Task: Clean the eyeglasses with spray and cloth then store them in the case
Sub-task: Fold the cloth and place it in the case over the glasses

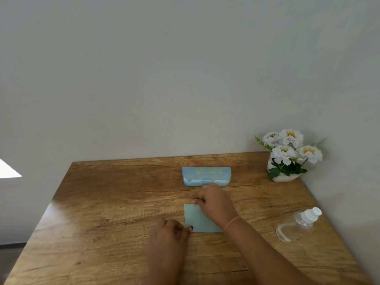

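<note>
A pale green cleaning cloth (196, 219) lies flat on the wooden table (115, 202). My right hand (213, 199) pinches its far corner, with the forearm across its right side. My left hand (170, 231) pinches the near left corner. A light blue eyeglass case (206, 175) sits behind the cloth near the wall; pale rounded shapes show along its front, and I cannot tell whether they are the eyeglasses. A clear spray bottle (298, 224) with a white cap lies on its side at the right.
A white vase of white flowers (287, 157) stands at the back right corner against the wall. The table's left edge runs diagonally, with floor beyond it. A wall rises directly behind the table.
</note>
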